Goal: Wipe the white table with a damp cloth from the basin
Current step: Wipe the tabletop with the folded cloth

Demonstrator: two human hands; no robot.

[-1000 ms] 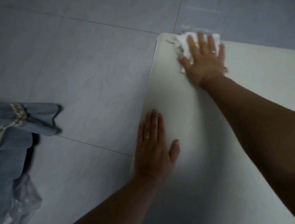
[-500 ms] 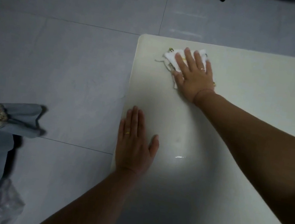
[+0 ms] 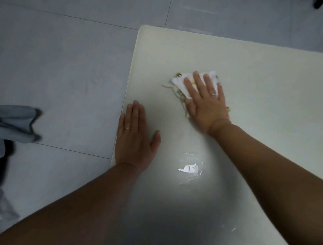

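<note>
Right hand (image 3: 206,102) presses flat on the cloth (image 3: 184,83); left hand (image 3: 134,137) lies open, bracing the surface (image 3: 274,92). Overlapping, even-pressure strokes seem best.

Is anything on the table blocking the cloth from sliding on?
Nothing visible does. The right hand presses flat on the cloth; the left hand rests at the table edge, off to the side.

Right hand (image 3: 206,103) flat on cloth (image 3: 179,82); left hand (image 3: 134,139) flat on table (image 3: 276,80).

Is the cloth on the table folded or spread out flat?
Folded: the cloth is a small thick pad under the right hand, its frayed edges bunched at one side.
</note>
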